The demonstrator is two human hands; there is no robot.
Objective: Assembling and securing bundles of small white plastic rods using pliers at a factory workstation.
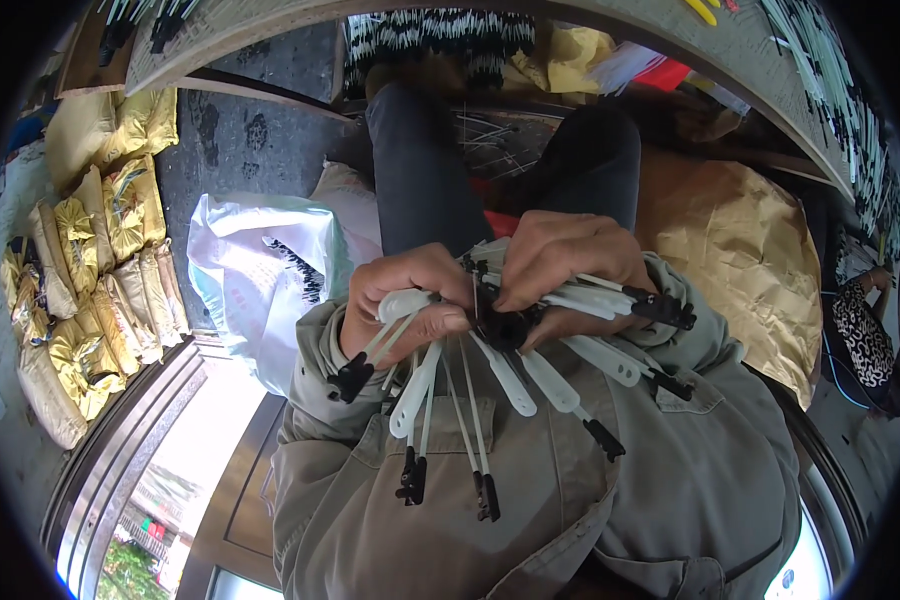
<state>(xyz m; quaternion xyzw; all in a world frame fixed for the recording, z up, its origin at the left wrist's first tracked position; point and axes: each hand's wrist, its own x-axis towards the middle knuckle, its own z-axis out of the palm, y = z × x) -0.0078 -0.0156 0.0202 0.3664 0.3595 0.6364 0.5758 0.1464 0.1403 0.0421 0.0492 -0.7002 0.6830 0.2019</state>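
In front of my chest is a spoked, umbrella-like frame with a dark round hub [507,328]. Flat white plastic arms [505,378] with small holes fan out from it, along with thin pale rods [467,415] in pairs, tipped with black plastic ends [487,497]. My left hand [410,300] is closed around the frame's left side, thumb close to the hub. From the other side, my right hand [570,265] pinches at the hub, with several arms sticking out beneath its fingers. Exactly what sits between the fingertips is hidden.
A white plastic sack [260,225] holding black pieces stands at my left. Stacked yellow bags [90,290] lie farther left, brown paper [735,270] at my right. Bundled rods [840,100] cover part of the curved table [300,32]. Someone in a patterned garment [860,335] is far right.
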